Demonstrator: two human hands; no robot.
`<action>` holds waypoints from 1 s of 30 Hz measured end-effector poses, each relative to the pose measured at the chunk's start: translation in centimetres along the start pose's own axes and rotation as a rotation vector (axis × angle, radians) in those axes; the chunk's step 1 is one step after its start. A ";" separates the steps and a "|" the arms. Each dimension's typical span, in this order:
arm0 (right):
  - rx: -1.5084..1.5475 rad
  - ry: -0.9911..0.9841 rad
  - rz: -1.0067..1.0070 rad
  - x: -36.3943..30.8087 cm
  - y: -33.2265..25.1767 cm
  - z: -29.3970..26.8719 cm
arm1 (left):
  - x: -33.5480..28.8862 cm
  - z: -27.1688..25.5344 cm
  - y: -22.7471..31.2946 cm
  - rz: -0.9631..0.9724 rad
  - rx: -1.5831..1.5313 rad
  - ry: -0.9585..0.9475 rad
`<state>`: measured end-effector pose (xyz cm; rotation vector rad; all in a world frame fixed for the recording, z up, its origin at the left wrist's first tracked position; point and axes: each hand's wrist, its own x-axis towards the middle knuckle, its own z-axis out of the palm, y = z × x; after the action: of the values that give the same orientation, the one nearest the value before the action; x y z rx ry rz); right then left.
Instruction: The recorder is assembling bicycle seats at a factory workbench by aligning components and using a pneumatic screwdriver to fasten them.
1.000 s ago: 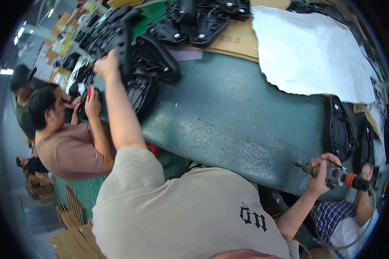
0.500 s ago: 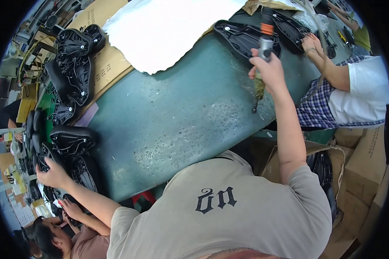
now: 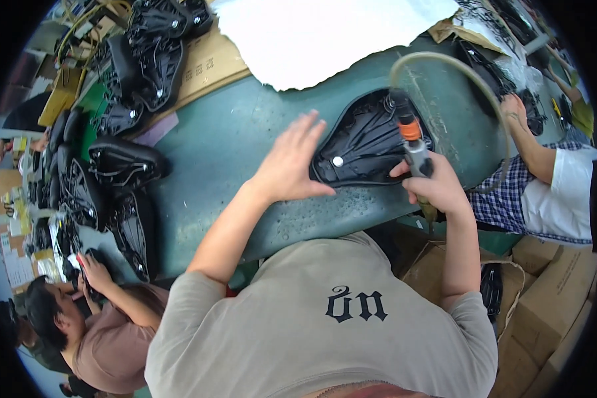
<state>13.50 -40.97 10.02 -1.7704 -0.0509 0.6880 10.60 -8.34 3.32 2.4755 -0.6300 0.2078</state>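
A black bicycle saddle (image 3: 361, 142) lies underside up on the green table in front of me, with a shiny round bolt head showing. My left hand (image 3: 288, 162) is at its left edge, fingers spread, slightly blurred and holding nothing; whether it touches the saddle I cannot tell. Over the saddle's right part, my right hand (image 3: 438, 184) is closed around a power screwdriver (image 3: 412, 136), grey with an orange band. A pale hose (image 3: 474, 63) loops beside the tool. The driver's working tip is hard to make out.
Several black saddles (image 3: 129, 162) are heaped at the left by flat cardboard (image 3: 209, 60). A white sheet (image 3: 325, 40) covers the far side. One co-worker's hand (image 3: 513, 106) is at the right; another co-worker (image 3: 113, 331) sits at the lower left. Cardboard boxes (image 3: 550, 312) stand at the lower right.
My left hand has come from the saddles at the left to the table's middle. My right hand has brought the screwdriver nearer. The saddle lies closer to me, and the view has shifted.
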 end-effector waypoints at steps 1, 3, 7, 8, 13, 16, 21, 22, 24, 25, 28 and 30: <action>0.019 0.034 -0.030 -0.8 -0.2 0.3 | -0.5 1.4 -0.2 0.003 -0.155 -0.097; 0.169 0.085 -0.296 -2.6 -1.6 0.9 | -1.5 3.6 0.8 -0.074 -0.198 -0.145; 0.366 0.032 -0.954 -2.3 -5.1 2.8 | 0.0 5.9 3.3 -0.175 -0.317 -0.036; 0.368 0.081 -0.995 -2.0 -5.6 4.0 | 0.1 6.7 3.8 -0.159 -0.261 0.080; 0.229 0.042 -1.049 1.0 -5.5 6.9 | -0.3 9.1 4.4 -0.160 -0.246 0.293; 0.175 -0.036 -1.016 2.2 -4.6 7.1 | -0.5 9.7 4.0 -0.142 -0.302 0.314; 0.192 -0.050 -0.968 3.7 -3.7 8.0 | -0.7 10.1 3.7 -0.168 -0.325 0.337; 0.210 -0.036 -0.951 3.9 -3.9 8.2 | -0.7 10.1 3.6 -0.155 -0.320 0.336; 0.154 -0.085 -0.932 4.2 -4.2 8.2 | -0.7 10.3 3.6 -0.160 -0.318 0.349; 0.101 -0.126 -0.918 4.3 -4.3 8.2 | -0.8 10.3 3.6 -0.155 -0.312 0.357; -0.043 -0.195 -0.958 5.2 -4.4 7.7 | -0.8 10.0 3.3 -0.166 -0.314 0.327; -0.099 -0.175 -0.995 5.6 -4.4 8.1 | -0.8 9.9 3.1 -0.165 -0.317 0.315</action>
<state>15.63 -30.43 10.38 -1.5115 -1.0227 0.0985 8.50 -15.89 -3.58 2.1158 -0.2973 0.3923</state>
